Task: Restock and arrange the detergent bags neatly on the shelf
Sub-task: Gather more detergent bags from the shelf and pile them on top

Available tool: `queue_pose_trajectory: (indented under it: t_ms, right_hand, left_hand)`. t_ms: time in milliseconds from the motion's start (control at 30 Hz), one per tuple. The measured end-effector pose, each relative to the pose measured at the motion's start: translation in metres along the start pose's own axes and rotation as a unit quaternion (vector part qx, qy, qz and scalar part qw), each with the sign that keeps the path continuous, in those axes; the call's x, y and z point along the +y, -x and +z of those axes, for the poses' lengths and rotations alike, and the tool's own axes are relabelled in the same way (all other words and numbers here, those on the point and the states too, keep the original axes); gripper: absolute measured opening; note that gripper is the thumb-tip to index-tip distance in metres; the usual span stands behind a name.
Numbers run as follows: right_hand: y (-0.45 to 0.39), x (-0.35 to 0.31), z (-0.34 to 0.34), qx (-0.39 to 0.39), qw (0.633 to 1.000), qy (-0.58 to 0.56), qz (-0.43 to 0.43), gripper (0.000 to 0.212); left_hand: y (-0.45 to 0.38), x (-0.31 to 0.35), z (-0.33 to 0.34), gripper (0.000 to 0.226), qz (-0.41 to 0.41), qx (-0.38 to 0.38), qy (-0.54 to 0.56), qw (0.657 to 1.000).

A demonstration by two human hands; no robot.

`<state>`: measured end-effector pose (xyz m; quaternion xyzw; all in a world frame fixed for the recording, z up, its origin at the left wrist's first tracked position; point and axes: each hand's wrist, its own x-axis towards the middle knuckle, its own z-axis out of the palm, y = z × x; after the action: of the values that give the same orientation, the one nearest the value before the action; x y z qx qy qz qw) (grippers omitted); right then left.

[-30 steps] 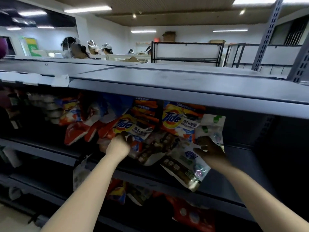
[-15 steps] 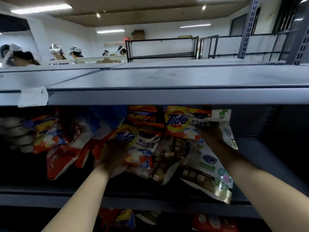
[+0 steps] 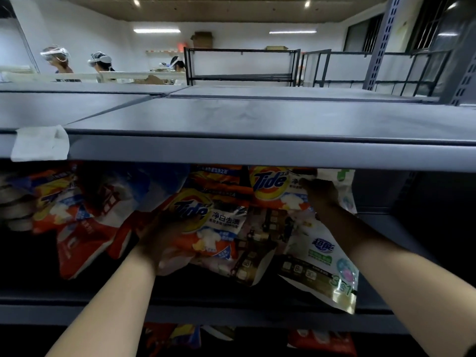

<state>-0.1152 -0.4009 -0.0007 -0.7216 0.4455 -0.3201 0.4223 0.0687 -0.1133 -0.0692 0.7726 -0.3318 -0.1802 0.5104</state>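
Note:
Several detergent bags lie jumbled on the grey middle shelf (image 3: 231, 315). My left hand (image 3: 157, 240) grips the lower left edge of an orange Tide bag (image 3: 206, 222) that leans forward. My right hand (image 3: 320, 193) reaches deep under the upper shelf and holds the right edge of an upright Tide bag (image 3: 273, 186) at the back. A white and green bag (image 3: 324, 269) lies tilted below my right forearm, its bottom corner over the shelf's front lip. A dark patterned bag (image 3: 257, 251) sits between the two.
Red and orange bags (image 3: 74, 228) fill the shelf's left part. The upper shelf board (image 3: 257, 119) hangs low over the bags, with a white label (image 3: 40, 143) on its edge. More bags (image 3: 180, 336) lie on the shelf below. People with headsets (image 3: 100, 63) stand behind.
My right hand has moved up and back from the white and green bag to the upright Tide bag. My left hand keeps its hold on the front Tide bag. The camera came closer.

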Motion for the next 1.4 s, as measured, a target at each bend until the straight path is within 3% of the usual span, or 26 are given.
queue_pose_trajectory:
  t_ms: [133,233,333,400,433,533,633,833,1033,1167,1400]
  right_hand:
    - [0.025,-0.004,-0.014,0.138,0.986,-0.039,-0.082,0.033]
    - [0.040,0.009,-0.032,0.181,0.969,-0.070,-0.152,0.032]
    - [0.054,0.027,-0.046,0.119,0.973,-0.110,-0.164,0.026]
    - [0.059,0.040,-0.049,0.030,0.978,-0.148,-0.145,0.012]
    - [0.059,0.048,-0.050,-0.005,0.978,-0.163,-0.127,0.005]
    - [0.047,0.067,-0.052,-0.060,0.980,-0.186,-0.037,0.012]
    - [0.038,0.076,-0.060,-0.073,0.982,-0.170,0.027,0.021]
    - [0.052,0.071,-0.081,-0.011,0.985,-0.174,0.009,0.013]
    - [0.069,0.068,-0.120,0.123,0.969,-0.207,0.050,0.028]
    - [0.097,0.066,-0.154,0.163,0.961,-0.221,0.042,0.015]
    - [0.168,0.082,-0.219,0.267,0.960,-0.079,0.021,0.035]
  left_hand:
    - [-0.008,0.000,0.009,0.068,-0.044,0.015,0.088,0.995]
    - [-0.012,0.006,0.015,0.063,-0.083,0.042,0.120,0.988]
    - [-0.008,0.017,0.020,0.054,-0.087,0.145,0.106,0.980]
    - [-0.001,0.027,0.026,0.052,-0.089,0.210,0.003,0.974]
    - [0.003,0.031,0.030,0.045,-0.097,0.248,-0.056,0.962]
    - [0.024,0.047,0.047,0.030,-0.068,0.330,-0.112,0.935]
    - [0.052,0.067,0.063,0.023,-0.005,0.373,-0.109,0.921]
    - [0.101,0.103,0.089,0.037,-0.072,0.493,-0.100,0.862]
    - [0.122,0.117,0.100,0.026,-0.061,0.504,-0.064,0.859]
    - [0.132,0.129,0.111,0.019,-0.023,0.475,-0.033,0.879]
    - [0.175,0.166,0.149,0.036,0.013,0.385,-0.029,0.922]
